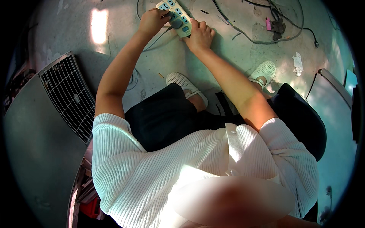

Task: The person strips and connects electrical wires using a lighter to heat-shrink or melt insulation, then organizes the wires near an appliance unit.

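A pale power strip with blue sockets is tilted above the concrete floor at the top of the view. My right hand is closed around its near right end, thumb underneath and fingers over the edge. From the left, my left hand reaches the strip with curled fingers, their tips over its left side by a dark patch. I cannot tell whether they grip the strip or a small dark part on it. A dark round plug sits at the sockets between my hands, and a grey cord trails down from there.
Black cable loops over the floor at upper right, around a pink object and a dark crumpled cloth. White crumpled paper lies farther right. A metal panel with a wire grille stands left; another panel is at right.
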Available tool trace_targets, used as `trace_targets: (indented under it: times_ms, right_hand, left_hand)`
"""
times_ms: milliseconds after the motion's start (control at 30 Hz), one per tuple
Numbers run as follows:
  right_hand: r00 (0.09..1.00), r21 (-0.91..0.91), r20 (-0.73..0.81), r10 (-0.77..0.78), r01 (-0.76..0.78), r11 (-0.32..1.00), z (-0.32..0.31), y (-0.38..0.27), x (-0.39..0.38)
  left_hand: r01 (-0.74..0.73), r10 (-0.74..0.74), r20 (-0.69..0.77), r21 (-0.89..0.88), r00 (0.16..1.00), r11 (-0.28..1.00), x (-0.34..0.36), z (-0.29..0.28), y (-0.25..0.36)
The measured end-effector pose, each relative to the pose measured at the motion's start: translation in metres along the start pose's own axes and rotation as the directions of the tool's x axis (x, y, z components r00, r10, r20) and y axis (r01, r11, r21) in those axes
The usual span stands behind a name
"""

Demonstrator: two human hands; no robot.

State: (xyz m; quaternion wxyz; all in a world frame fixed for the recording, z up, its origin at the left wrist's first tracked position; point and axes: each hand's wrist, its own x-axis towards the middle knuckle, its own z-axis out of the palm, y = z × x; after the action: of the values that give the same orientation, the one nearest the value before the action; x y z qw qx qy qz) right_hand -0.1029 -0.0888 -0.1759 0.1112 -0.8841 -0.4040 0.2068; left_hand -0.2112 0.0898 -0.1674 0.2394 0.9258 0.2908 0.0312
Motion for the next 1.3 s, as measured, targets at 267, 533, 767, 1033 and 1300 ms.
trace_targets:
  times_ms: [267, 533, 767, 1033, 1300]
  right_hand:
    - [1.0, -0.006, -0.012, 0.0, 0.0, 1.0, -0.001, -0.001, 0.001]
    - [1.0, -0.001, -0.016, -0.025, 0.025, 1.0, -0.002, 0.002, 0.0]
    - [0.998, 0.005, -0.05, -0.047, 0.047, 0.999, -0.003, 0.003, 0.001]
    - [0.997, -0.003, -0.037, -0.073, 0.073, 0.997, -0.005, 0.004, 0.002]
    - [0.997, -0.059, 0.018, -0.077, 0.078, 0.995, -0.019, -0.008, 0.001]
  left_hand:
    - [0.051, -0.057, -0.138, -0.05, 0.989, 0.997, -0.013, 0.014, 0.004]
    - [-0.06, 0.069, -0.082, 0.111, 0.994, 0.992, -0.012, 0.019, 0.005]
    - [-0.051, 0.065, -0.049, 0.245, 0.997, 0.968, -0.012, 0.008, 0.02]
    - [-0.021, 0.002, 0.107, 0.174, 0.994, 0.985, 0.0, -0.002, 0.028]
    - [-0.044, -0.014, 0.189, 0.298, 0.982, 0.954, 0.007, 0.006, 0.027]
